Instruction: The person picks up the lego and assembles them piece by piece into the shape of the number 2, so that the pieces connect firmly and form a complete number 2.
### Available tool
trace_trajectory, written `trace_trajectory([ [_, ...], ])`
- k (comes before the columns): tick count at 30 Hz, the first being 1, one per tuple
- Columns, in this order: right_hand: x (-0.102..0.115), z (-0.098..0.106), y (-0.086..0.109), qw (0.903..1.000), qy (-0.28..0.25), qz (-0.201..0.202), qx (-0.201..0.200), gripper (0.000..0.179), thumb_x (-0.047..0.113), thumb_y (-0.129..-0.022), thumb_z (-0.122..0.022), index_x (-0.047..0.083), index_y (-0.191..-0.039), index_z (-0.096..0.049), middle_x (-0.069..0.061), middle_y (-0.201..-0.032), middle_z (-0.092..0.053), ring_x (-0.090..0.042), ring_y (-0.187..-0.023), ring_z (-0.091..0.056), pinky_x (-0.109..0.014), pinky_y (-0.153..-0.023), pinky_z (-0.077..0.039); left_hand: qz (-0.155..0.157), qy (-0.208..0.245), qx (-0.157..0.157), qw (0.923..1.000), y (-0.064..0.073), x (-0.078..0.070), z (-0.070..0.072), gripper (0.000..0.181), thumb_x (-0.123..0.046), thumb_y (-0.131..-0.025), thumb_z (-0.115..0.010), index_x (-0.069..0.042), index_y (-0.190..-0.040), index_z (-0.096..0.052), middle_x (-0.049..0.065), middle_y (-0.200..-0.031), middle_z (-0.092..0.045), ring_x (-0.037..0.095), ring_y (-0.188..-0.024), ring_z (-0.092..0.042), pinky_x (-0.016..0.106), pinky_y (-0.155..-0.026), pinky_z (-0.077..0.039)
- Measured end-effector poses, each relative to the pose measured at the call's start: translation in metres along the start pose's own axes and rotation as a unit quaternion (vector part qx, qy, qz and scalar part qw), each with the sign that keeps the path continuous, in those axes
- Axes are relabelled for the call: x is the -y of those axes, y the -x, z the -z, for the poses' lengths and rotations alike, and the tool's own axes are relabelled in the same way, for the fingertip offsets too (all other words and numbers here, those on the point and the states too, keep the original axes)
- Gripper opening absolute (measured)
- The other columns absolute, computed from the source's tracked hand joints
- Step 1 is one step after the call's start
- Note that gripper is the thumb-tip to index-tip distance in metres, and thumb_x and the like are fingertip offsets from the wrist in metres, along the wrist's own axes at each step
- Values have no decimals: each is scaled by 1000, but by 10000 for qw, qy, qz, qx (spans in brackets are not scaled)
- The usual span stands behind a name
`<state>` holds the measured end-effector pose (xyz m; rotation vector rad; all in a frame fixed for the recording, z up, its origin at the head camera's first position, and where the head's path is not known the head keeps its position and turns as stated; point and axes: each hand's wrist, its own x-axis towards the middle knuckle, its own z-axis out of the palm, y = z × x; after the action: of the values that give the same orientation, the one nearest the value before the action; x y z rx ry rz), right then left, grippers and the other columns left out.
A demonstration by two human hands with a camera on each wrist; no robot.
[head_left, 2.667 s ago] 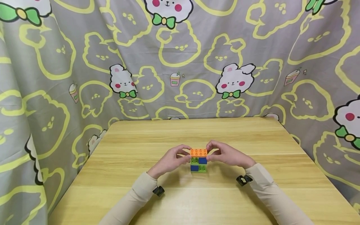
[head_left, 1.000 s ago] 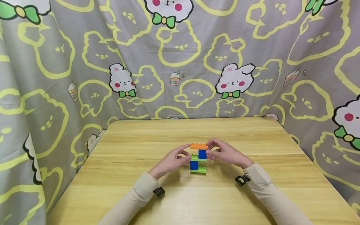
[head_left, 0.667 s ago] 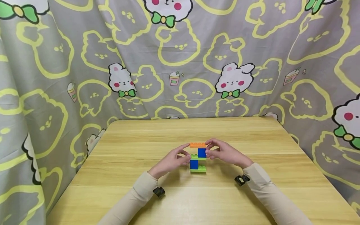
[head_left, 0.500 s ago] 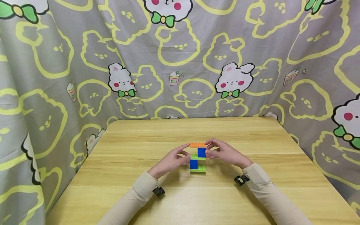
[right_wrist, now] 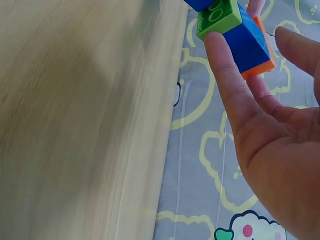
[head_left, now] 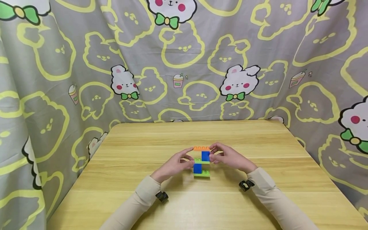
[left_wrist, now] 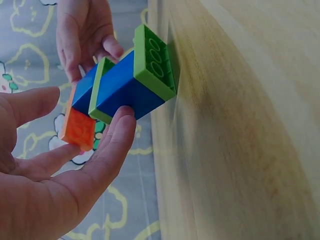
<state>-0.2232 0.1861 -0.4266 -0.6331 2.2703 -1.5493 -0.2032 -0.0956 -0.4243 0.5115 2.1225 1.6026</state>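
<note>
A stack of toy building bricks stands between my hands. On top lies an orange brick (head_left: 201, 148); below it come a blue brick (head_left: 205, 156) on the right, a green plate (head_left: 202, 162), another blue brick (head_left: 197, 168) on the left, and a bottom green plate (head_left: 205, 174). My left hand (head_left: 172, 166) grips the stack's left side, one fingertip at the orange brick and another digit against the lower blue brick (left_wrist: 122, 90). From the right, my right hand (head_left: 233, 158) holds the upper part. The bottom plate's hollow underside shows in the left wrist view.
A wooden table (head_left: 189, 204) lies beneath the hands. Grey curtain (head_left: 161, 48) printed with rabbits and yellow outlines hangs around its back and sides. Small black devices (head_left: 246, 184) sit at both wrists, by beige sleeves.
Since the oldest frame the stack has been raised and tilted back, showing its front more than its top. Over the last half second hands and stack have barely shifted.
</note>
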Motion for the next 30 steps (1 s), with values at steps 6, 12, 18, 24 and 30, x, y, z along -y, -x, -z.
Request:
trace_trajectory([
  [6, -1, 0, 0, 10000, -12, -2, -2, 43, 21, -103, -64, -2, -135, -49, -22, -125, -59, -37, -103, -70, -45, -89, -60, 54, 23, 16, 10000, 0, 1, 0, 67, -24, -102, -65, -16, -160, -33, 16, -129, -59, 24, -112, -67, 47, -104, -52],
  [12, -3, -2, -1, 10000, -37, -86, -26, 43, 20, -103, -64, -2, -136, -48, -22, -125, -60, -37, -103, -71, -43, -88, -60, 80, 66, -10, 9999, -1, 2, 0, 67, -24, -102, -65, -13, -160, -34, 16, -130, -59, 24, -113, -67, 47, -104, -52],
  [18, -4, -3, -2, 9998, -47, -158, -56, 45, 19, -103, -64, -2, -138, -47, -22, -125, -59, -36, -103, -71, -38, -86, -61, 89, -23, -55, 9999, -1, 3, 0, 66, -24, -103, -64, -13, -160, -34, 15, -130, -59, 23, -112, -66, 47, -103, -53],
  [24, -5, -5, -3, 9997, -164, -178, -36, 48, 17, -103, -63, -5, -140, -43, -24, -125, -57, -37, -104, -70, -40, -88, -61, 82, -80, -29, 9999, -2, 4, 0, 65, -24, -103, -63, -12, -160, -33, 16, -130, -59, 23, -113, -66, 46, -103, -53],
  [30, -4, -6, -1, 9993, -254, -264, -39, 49, 18, -103, -63, -5, -141, -42, -24, -125, -57, -36, -104, -71, -45, -91, -59, 31, -127, -42, 9999, -3, 6, 1, 64, -24, -103, -63, -11, -160, -34, 17, -130, -60, 23, -111, -66, 46, -102, -53],
])
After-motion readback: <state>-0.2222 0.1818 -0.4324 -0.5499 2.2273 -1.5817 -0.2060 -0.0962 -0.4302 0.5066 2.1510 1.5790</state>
